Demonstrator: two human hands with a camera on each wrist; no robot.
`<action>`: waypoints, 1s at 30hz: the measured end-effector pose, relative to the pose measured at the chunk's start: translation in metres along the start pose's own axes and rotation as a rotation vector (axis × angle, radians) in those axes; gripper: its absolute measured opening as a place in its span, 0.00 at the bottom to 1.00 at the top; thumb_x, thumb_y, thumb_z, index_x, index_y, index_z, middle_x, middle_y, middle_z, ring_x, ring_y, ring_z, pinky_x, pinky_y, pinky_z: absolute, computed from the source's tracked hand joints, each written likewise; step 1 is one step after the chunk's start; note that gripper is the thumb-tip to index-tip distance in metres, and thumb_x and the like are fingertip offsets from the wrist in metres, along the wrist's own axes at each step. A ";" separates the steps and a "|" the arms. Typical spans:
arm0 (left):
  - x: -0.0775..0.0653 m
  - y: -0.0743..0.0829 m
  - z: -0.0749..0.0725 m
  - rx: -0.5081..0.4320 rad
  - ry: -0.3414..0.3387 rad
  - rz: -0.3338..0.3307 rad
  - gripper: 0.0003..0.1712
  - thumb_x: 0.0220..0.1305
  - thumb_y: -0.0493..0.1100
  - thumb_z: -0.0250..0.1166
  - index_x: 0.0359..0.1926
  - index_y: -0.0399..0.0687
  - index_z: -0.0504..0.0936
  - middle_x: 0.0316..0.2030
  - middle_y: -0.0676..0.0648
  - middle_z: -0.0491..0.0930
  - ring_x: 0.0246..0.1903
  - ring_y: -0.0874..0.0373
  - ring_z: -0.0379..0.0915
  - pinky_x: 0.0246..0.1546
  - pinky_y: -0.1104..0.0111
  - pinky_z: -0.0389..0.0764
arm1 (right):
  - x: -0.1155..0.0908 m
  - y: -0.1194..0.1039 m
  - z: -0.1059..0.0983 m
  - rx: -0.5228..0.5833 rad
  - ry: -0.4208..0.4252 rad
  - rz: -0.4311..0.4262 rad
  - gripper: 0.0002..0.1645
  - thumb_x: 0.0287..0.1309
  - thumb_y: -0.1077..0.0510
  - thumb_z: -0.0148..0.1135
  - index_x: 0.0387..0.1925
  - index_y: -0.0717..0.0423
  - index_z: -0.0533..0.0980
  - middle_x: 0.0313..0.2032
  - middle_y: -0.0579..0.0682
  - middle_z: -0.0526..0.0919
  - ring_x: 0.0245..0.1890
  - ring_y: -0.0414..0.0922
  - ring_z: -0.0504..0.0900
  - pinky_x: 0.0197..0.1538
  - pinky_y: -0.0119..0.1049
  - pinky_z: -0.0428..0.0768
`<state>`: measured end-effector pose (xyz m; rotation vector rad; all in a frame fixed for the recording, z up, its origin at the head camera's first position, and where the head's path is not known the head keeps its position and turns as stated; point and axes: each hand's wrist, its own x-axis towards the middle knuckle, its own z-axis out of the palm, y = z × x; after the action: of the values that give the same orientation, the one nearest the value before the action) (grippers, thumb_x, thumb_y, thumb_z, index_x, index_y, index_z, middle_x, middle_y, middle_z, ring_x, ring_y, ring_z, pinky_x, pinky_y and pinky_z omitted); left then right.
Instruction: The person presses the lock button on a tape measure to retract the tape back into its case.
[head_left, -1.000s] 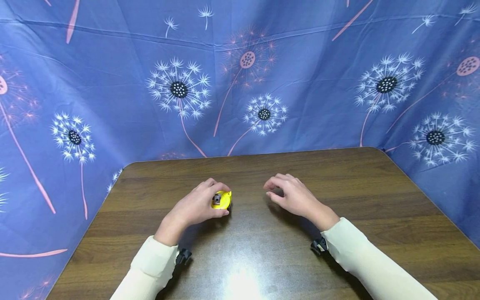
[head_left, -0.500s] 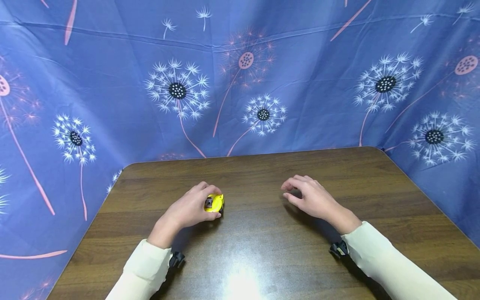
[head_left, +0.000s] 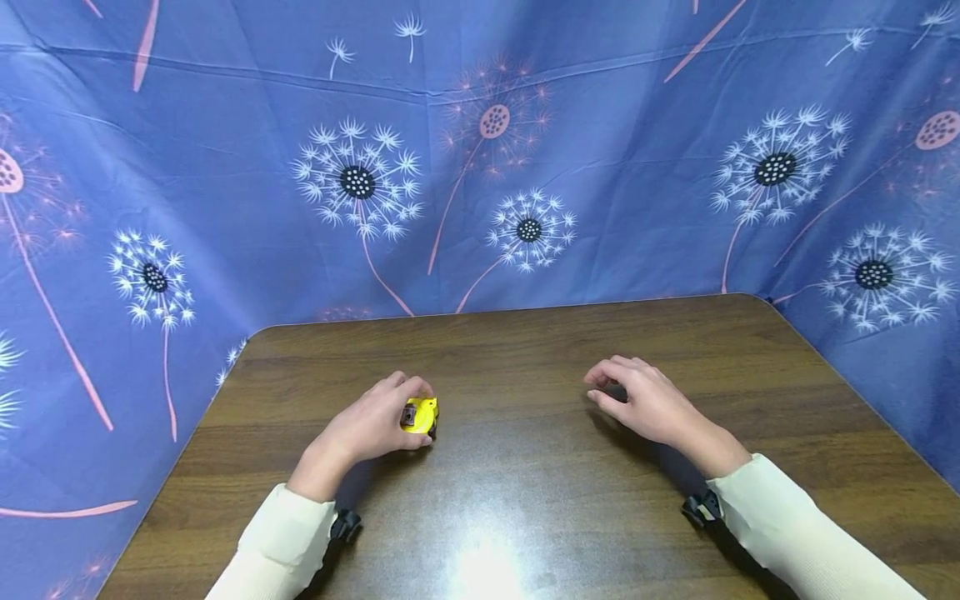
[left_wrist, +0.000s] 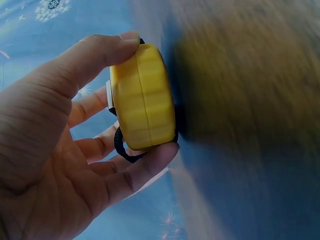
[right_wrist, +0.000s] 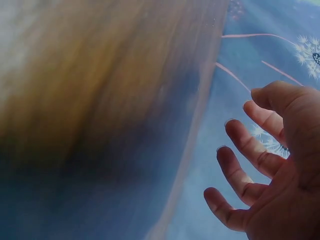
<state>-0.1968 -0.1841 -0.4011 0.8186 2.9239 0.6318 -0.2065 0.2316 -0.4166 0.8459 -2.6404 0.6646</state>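
My left hand [head_left: 369, 422] grips a yellow tape measure [head_left: 422, 416] between thumb and fingers, left of the table's middle. In the left wrist view the ribbed yellow case of the tape measure [left_wrist: 143, 95] faces the camera, with a black strap loop at its lower side and a metal clip partly seen on its left face. The thumb presses one end of the case and a finger the other. My right hand [head_left: 647, 402] hovers over the right part of the table, its fingers loosely bent. Nothing lies between those fingers in the right wrist view, where the hand [right_wrist: 272, 165] is spread.
The brown wood-grain table [head_left: 510, 350] has rounded far corners. Behind it and along both sides hangs a blue cloth [head_left: 637, 208] printed with dandelions. Bright glare falls on the near middle of the table. A black wrist camera [head_left: 702, 507] sits below the right cuff.
My left hand has moved left and slightly nearer with the tape measure in its grip. The right hand has drifted to the right, so the two hands are farther apart.
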 end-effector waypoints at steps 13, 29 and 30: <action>-0.007 -0.001 0.001 0.010 0.000 -0.020 0.34 0.48 0.50 0.85 0.56 0.52 0.81 0.47 0.50 0.76 0.43 0.54 0.72 0.45 0.57 0.77 | -0.012 0.009 -0.008 -0.010 0.029 0.016 0.06 0.62 0.62 0.72 0.40 0.51 0.83 0.36 0.38 0.81 0.38 0.45 0.82 0.41 0.46 0.78; -0.011 0.003 -0.010 0.124 0.097 -0.056 0.39 0.47 0.64 0.82 0.57 0.54 0.82 0.52 0.48 0.78 0.52 0.47 0.75 0.44 0.48 0.80 | -0.011 0.021 -0.014 -0.067 0.045 0.100 0.10 0.63 0.57 0.72 0.45 0.50 0.84 0.43 0.46 0.85 0.46 0.55 0.80 0.44 0.58 0.72; -0.011 0.002 -0.012 0.132 0.110 -0.057 0.39 0.49 0.65 0.80 0.58 0.53 0.82 0.53 0.48 0.78 0.53 0.46 0.74 0.46 0.47 0.80 | -0.010 0.022 -0.014 -0.079 0.043 0.112 0.11 0.63 0.55 0.72 0.47 0.50 0.83 0.45 0.46 0.84 0.47 0.56 0.80 0.45 0.60 0.71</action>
<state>-0.1882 -0.1922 -0.3902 0.7314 3.1047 0.5001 -0.2102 0.2592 -0.4159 0.6582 -2.6715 0.5937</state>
